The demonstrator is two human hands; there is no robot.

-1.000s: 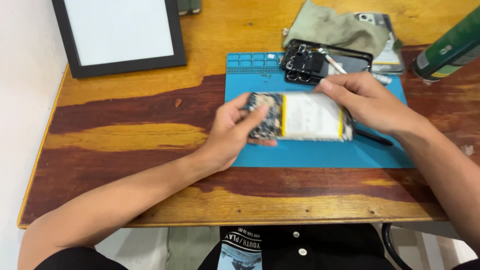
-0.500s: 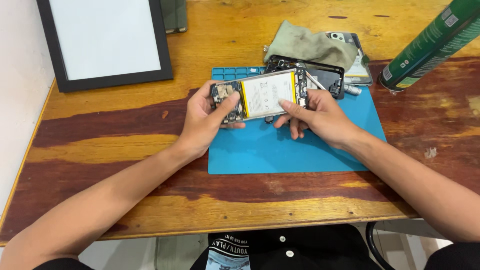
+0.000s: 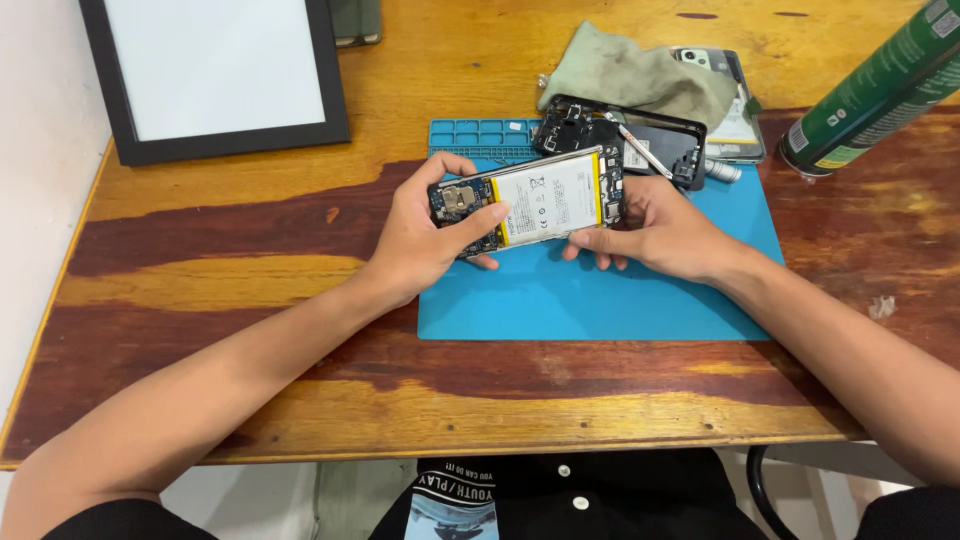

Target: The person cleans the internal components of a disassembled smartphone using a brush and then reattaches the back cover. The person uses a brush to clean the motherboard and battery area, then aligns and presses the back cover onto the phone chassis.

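I see open room on the near half of the blue mat (image 3: 600,300) and the bare table (image 3: 250,290) to its left. Far side is crowded: a black phone frame (image 3: 640,140), grey cloth (image 3: 630,70), a green spray can (image 3: 870,95) far right, a framed panel (image 3: 215,75) far left.

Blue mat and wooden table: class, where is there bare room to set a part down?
Free: blue silicone mat below both hands; wooden table between the black-framed white board and near edge. Crowded: mat's far right corner, with black phone frame and grey cloth.
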